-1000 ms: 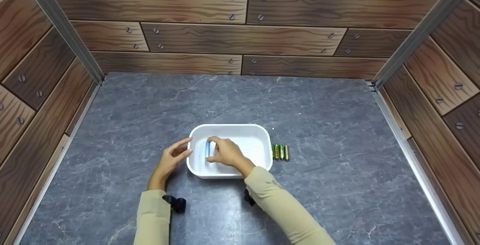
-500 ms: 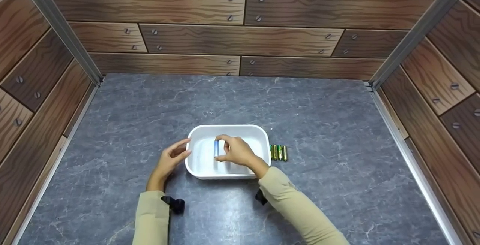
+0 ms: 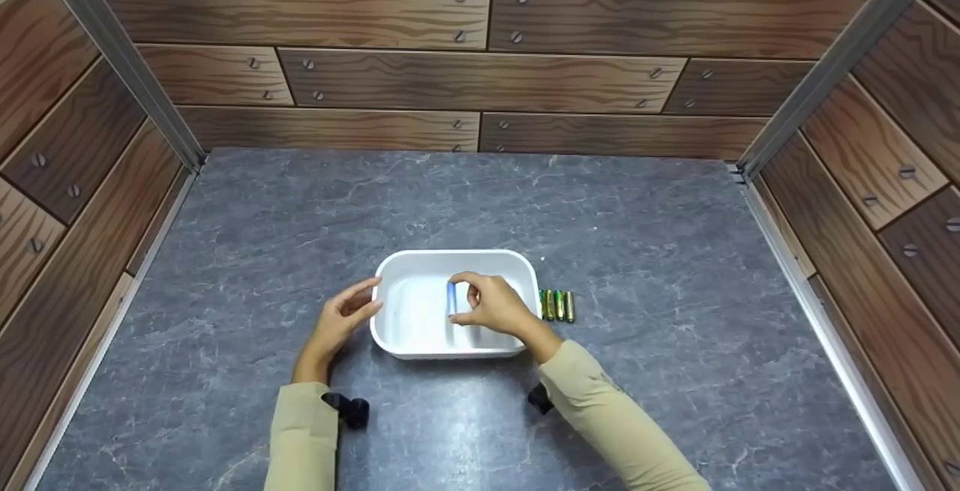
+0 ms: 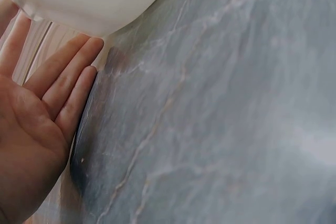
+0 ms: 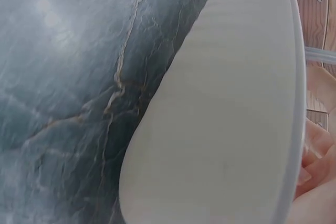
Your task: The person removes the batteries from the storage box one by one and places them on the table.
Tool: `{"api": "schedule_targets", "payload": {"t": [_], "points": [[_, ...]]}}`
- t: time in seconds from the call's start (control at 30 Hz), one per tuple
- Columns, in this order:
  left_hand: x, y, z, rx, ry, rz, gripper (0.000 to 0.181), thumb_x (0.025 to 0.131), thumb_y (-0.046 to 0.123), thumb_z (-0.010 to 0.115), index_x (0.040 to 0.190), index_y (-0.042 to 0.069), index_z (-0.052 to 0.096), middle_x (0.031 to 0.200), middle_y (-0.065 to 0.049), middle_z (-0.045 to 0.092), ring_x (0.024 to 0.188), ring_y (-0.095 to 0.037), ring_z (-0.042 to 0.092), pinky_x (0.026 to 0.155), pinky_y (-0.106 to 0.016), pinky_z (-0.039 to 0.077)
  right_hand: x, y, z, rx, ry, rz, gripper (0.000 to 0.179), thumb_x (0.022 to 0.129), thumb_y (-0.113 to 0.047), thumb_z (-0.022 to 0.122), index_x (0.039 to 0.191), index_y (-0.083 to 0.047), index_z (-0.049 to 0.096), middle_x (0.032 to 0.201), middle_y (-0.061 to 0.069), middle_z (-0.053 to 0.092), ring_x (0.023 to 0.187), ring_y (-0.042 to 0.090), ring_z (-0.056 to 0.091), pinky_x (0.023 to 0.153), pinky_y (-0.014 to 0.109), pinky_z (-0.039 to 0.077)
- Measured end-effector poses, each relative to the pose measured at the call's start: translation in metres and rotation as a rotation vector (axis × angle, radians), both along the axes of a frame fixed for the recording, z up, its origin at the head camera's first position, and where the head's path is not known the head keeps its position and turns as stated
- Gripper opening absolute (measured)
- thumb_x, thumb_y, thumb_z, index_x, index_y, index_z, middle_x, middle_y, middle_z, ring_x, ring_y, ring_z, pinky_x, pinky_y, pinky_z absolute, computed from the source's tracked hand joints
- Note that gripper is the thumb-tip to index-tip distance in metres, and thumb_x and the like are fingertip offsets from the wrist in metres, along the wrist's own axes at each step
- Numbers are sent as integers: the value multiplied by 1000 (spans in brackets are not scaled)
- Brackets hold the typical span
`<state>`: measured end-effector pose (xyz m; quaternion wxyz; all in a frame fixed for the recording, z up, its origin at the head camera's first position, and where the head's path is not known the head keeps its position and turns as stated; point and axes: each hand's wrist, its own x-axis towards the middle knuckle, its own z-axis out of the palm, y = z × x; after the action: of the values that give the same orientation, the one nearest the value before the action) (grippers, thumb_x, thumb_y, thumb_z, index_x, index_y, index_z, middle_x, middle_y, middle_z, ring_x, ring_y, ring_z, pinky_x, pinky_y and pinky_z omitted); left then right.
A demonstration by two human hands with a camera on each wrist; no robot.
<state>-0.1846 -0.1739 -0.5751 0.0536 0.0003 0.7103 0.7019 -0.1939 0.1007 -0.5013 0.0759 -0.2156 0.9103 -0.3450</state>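
Observation:
A white rectangular basin (image 3: 420, 353) stands on the grey table. Over its inside, in the head view, my right hand (image 3: 495, 306) pinches a slim blue bar (image 3: 451, 300) by its two ends, thumb at the near end and fingers at the far end. The bar's exact kind is too small to tell. My left hand (image 3: 339, 323) rests its fingertips at the basin's left rim. In the left wrist view the left fingers (image 4: 65, 80) reach straight up beside the basin wall (image 4: 94, 3). The basin's side (image 5: 220, 108) hides most of the right hand in the right wrist view.
Several green and gold batteries (image 3: 559, 305) lie in a row just right of the basin, partly hidden by its rim. Wood-patterned walls (image 3: 480, 78) border the table (image 3: 480, 198) at the back and both sides.
My right hand has moved to the right across the basin, carrying the blue bar from the left part toward the middle. The left hand stays at the rim.

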Motion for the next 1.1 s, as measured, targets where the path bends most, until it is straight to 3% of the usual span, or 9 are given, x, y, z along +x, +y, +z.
{"api": "schedule_targets", "payload": {"t": [0.37,0.8,1.1], "points": [[0,1,1,6,-2,-2,44,88,-3,64,132,-2,56,124,-28,63,94,1,66,83,-18,52,6,30,0,-98,-47,-37,52,73,-13,83,121,-5,63,66,-4,47,58,6,38,59,18,34],[1,1,1,9,3,3,44,88,-3,64,131,-5,55,121,-28,65,92,-1,67,81,-18,53,10,59,2,-133,2,-77,52,71,-9,84,118,-2,64,63,-3,47,55,1,37,54,15,33],[1,0,2,-23,-16,-4,45,89,-1,64,133,0,56,127,-28,62,95,1,65,84,-18,52,13,81,2,-180,-63,-92,54,73,-7,82,123,1,61,63,-5,42,56,2,36,55,16,34]]}}
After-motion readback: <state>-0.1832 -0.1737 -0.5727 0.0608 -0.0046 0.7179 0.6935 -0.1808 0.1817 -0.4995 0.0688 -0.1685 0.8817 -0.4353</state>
